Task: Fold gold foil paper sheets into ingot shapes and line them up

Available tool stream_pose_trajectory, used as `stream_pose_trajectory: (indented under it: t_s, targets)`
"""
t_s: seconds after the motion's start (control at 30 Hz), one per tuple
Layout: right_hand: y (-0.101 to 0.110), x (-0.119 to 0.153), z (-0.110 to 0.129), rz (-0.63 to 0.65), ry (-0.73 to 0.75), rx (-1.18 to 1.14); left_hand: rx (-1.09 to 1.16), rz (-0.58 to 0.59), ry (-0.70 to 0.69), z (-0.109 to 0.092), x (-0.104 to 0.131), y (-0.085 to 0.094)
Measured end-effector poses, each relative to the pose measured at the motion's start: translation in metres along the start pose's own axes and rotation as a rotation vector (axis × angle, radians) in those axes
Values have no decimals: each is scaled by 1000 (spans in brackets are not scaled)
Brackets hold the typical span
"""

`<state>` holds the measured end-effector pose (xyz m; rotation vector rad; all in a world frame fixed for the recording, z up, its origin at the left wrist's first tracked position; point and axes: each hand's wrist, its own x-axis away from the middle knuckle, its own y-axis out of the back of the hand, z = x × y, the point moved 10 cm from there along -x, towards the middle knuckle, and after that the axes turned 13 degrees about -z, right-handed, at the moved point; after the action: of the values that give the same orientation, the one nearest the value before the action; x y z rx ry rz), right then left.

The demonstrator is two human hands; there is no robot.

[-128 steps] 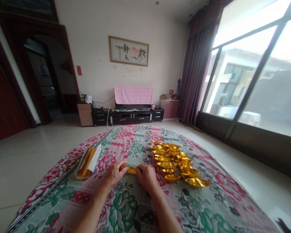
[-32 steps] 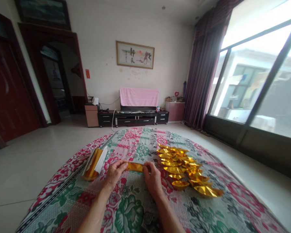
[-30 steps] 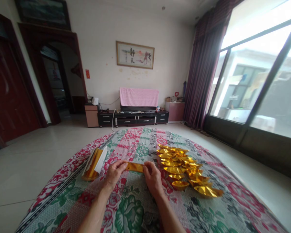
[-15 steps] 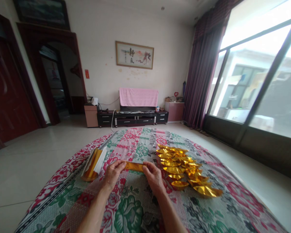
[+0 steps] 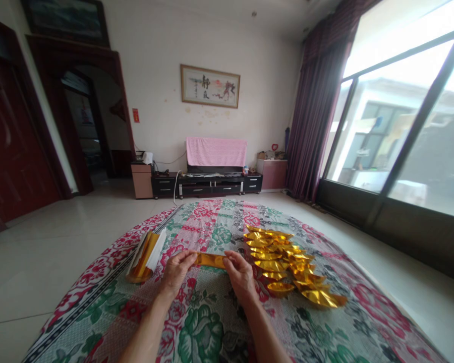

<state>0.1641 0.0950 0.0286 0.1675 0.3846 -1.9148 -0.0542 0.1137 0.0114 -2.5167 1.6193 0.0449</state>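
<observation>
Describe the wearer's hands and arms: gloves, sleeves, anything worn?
Left hand and right hand are both ungloved. The forearms are uncovered down to the picture's bottom edge, with no sleeve in view. No watch or bracelet shows; a thin ring would be too small to rule out.

Shiny gold strip (image 5: pixel 211 260), pink towel (image 5: pixel 216 152), purple curtain (image 5: pixel 309 116), cloth (image 5: pixel 200 327) with red and green flowers

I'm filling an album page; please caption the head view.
Two hands stretch a gold strip beside folded gold pieces on a flowered cloth.
</observation>
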Motion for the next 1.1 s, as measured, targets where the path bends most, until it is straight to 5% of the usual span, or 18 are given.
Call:
stream_pose_trajectory:
  t_s: [0.33, 0.77, 1.1]
  targets:
    - [6, 0, 9, -45, 117, 140, -4, -2, 20, -2, 2, -2]
    - [6, 0, 15, -54, 89, 152, 4, 9, 24, -2, 2, -2]
    - [11, -1, 13, -100, 185, 296, -212, -2, -152, -4, -2, -3]
